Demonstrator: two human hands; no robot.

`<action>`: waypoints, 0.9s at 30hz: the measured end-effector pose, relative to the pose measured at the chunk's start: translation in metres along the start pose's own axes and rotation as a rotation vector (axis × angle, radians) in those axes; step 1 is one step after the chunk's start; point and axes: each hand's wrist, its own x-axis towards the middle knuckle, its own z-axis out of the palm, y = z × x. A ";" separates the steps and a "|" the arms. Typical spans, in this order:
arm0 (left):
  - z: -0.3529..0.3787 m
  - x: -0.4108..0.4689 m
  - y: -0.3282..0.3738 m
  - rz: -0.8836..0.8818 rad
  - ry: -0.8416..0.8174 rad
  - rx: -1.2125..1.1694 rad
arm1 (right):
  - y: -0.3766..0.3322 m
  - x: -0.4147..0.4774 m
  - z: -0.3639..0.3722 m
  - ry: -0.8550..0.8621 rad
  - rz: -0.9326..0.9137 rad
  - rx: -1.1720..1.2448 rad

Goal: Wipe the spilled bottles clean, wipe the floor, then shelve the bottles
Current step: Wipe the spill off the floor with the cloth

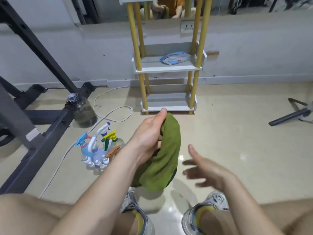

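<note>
On shelf (167,68), wipes pack (175,58), bottles (97,150) on floor (237,133)

Shelf unit (167,68) stands centre back, against wall (254,48). Wipes pack (175,58) lies on its mid shelf. Bottles (98,148) clustered on floor (237,133), front-left of the unit, w/ jug (83,112) behind them, beside metal frame (42,102) at left. Cable (116,114) runs btwn jug and unit, past the bottles. L hand (149,138) holds cloth (166,153) in front of the unit; R hand (206,170) is right of cloth, apart. Stand legs (291,114) lie far right.

Dark jug (83,112) beside black frame (50,131); white cable (131,112) looping nearby; wall socket (187,26).
</note>
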 end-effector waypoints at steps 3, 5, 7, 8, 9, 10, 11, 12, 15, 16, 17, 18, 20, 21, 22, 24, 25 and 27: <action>-0.004 -0.001 0.000 -0.005 -0.065 -0.013 | 0.013 0.008 0.032 -0.250 -0.031 0.378; -0.016 -0.001 -0.003 -0.010 -0.071 0.070 | 0.001 0.009 0.043 -0.206 -0.107 0.435; -0.036 0.002 -0.006 0.019 0.001 0.292 | -0.016 0.005 0.040 -0.052 -0.215 0.395; -0.047 0.003 -0.007 0.051 0.068 0.451 | -0.023 0.005 0.034 0.028 -0.291 0.391; -0.058 0.004 -0.007 0.085 0.137 0.599 | -0.030 0.002 0.027 0.081 -0.340 0.421; -0.068 0.004 -0.007 0.116 0.218 0.721 | -0.037 0.001 0.017 0.116 -0.352 0.496; -0.077 0.004 -0.007 0.142 0.307 0.825 | -0.043 -0.001 0.007 0.140 -0.328 0.593; -0.085 0.004 -0.008 0.169 0.399 0.928 | -0.046 -0.001 -0.004 0.159 -0.301 0.695; -0.112 0.004 -0.011 0.170 0.599 0.979 | -0.055 -0.005 -0.028 0.261 -0.285 0.810; -0.119 0.005 -0.012 0.154 0.598 0.844 | -0.057 -0.007 -0.034 0.299 -0.285 0.738; -0.124 0.005 -0.013 0.151 0.569 0.668 | -0.059 -0.010 -0.038 0.335 -0.292 0.643; -0.127 0.005 -0.013 0.125 0.511 0.498 | -0.063 -0.014 -0.041 0.363 -0.312 0.554; -0.129 -0.001 -0.009 0.051 0.340 0.240 | -0.070 -0.021 -0.046 0.383 -0.368 0.431; -0.130 -0.005 -0.005 0.016 0.267 0.203 | -0.073 -0.025 -0.049 0.378 -0.399 0.395; -0.130 -0.009 -0.002 -0.007 0.204 0.249 | -0.077 -0.028 -0.053 0.363 -0.432 0.374; -0.137 -0.014 0.005 -0.010 0.129 0.549 | -0.085 -0.032 -0.062 0.313 -0.476 0.365; -0.139 -0.015 0.010 -0.005 0.117 0.756 | -0.089 -0.034 -0.065 0.288 -0.477 0.346; -0.138 -0.019 0.020 0.008 0.094 0.993 | -0.098 -0.038 -0.069 0.271 -0.464 0.220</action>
